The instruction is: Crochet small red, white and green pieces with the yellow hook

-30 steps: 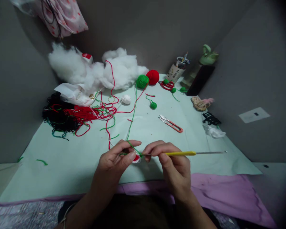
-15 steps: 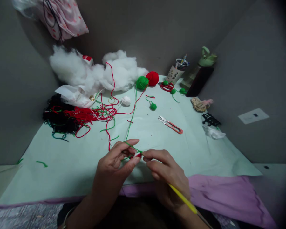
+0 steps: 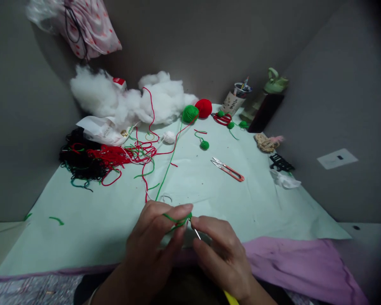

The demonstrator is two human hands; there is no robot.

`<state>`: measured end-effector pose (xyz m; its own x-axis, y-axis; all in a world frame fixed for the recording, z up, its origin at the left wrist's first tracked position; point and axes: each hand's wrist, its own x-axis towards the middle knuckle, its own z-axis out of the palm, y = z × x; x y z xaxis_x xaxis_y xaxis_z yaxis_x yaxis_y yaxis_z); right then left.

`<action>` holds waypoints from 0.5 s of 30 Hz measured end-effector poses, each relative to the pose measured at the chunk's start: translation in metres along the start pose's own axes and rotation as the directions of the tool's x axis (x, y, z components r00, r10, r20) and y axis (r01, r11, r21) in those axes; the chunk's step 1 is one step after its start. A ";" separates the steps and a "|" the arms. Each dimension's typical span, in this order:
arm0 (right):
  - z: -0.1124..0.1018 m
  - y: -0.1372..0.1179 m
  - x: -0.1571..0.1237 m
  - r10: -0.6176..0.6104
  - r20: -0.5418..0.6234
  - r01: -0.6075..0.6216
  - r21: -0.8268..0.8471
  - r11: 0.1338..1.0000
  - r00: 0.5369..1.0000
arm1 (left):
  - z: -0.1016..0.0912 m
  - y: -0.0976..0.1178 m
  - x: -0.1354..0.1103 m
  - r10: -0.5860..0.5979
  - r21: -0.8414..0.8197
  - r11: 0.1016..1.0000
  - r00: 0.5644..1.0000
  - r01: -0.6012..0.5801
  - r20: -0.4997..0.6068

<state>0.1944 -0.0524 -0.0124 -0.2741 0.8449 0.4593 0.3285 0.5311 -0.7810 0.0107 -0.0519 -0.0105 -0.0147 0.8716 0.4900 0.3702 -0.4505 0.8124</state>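
Observation:
My left hand (image 3: pixel 154 245) pinches green yarn (image 3: pixel 176 219) wound over its fingers; the small red and white crochet piece is hidden behind them. My right hand (image 3: pixel 220 254) is closed on a crochet hook (image 3: pixel 197 233), whose metal tip points up into the yarn loops and whose yellow handle shows below my wrist. A green strand (image 3: pixel 168 167) runs from my left hand across the pale green sheet (image 3: pixel 92 220) to a green yarn ball (image 3: pixel 190 113), with a red yarn ball (image 3: pixel 203 107) beside it.
Orange thread snips (image 3: pixel 227 169) lie right of centre. A tangle of red, black and green yarn (image 3: pixel 95 160) and white stuffing (image 3: pixel 130 99) fill the far left. A cup of tools (image 3: pixel 236 98), a dark box (image 3: pixel 265 111) and a black clip (image 3: pixel 281 162) sit at the right. Purple cloth (image 3: pixel 288 264) covers the near edge.
Both hands moved down toward me. My right hand swung the hook from pointing right to pointing down toward me, so the yellow handle is now mostly out of sight.

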 end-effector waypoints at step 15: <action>0.004 0.005 0.004 -0.080 -0.018 0.079 -0.076 0.994 0.997 | 0.000 0.010 0.014 -0.287 -0.103 0.951 0.957 0.291 0.052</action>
<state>0.1911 -0.0471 -0.0161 -0.2829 0.8007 0.5281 0.3734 0.5991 -0.7083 0.0145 -0.0441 0.0041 -0.0719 0.9730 0.2192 0.2520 -0.1949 0.9479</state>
